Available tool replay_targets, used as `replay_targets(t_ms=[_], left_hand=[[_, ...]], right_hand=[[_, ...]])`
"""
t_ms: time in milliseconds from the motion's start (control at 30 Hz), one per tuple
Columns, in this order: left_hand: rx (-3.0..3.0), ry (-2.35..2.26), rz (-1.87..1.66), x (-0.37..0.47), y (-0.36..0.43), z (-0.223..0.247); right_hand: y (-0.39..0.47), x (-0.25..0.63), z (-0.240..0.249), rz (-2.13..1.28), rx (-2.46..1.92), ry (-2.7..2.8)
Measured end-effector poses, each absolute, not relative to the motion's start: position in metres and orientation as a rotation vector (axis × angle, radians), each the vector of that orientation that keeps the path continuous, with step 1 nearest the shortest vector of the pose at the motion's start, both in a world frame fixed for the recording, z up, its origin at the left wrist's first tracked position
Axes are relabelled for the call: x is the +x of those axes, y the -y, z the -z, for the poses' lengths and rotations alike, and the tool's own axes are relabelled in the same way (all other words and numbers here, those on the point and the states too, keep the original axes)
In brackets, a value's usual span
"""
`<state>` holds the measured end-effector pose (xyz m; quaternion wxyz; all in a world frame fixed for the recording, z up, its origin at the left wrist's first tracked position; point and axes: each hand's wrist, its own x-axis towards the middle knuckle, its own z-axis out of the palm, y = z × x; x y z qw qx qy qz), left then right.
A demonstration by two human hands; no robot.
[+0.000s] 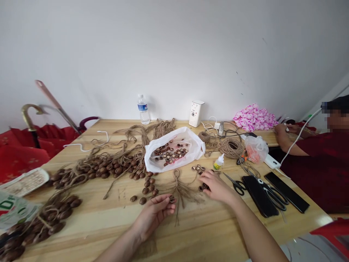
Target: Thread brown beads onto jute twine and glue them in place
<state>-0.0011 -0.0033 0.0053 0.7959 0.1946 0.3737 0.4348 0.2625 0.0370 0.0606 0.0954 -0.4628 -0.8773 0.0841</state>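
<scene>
My left hand (157, 211) is closed, pinching a small brown half nut shell (171, 199) between thumb and fingertips. Just beyond it a bundle of twine strands (178, 187), with a loop at its top, lies fanned out on the table. My right hand (218, 186) rests to the right of the bundle, its fingers curled round dark half shells (203, 187); some fingertips are hidden. More half shells (198, 168) lie just past those fingers. Behind the bundle, a white plastic bag (155, 168) stands with its mouth wide, holding many half shells.
Whole nuts on twine (103, 169) heap at left. Right of the bag are a glue bottle (219, 162), a twine coil (231, 148), small scissors (237, 185), large scissors (272, 194) and a black phone (259, 196). A water bottle (143, 111) stands behind. Another person (316, 156) sits at right.
</scene>
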Motion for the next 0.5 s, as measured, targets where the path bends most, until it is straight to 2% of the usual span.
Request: replay_targets(t_ms=[300, 500], left_hand=[[0.405, -0.806, -0.938, 0.001, 0.002, -0.007], [0.403, -0.784, -0.941, 0.0, 0.002, -0.007]], right_hand=[[-0.043, 0.258, -0.055, -0.256, -1.362, 2.668], [-0.033, 0.244, -0.062, -0.423, -1.164, 2.322]])
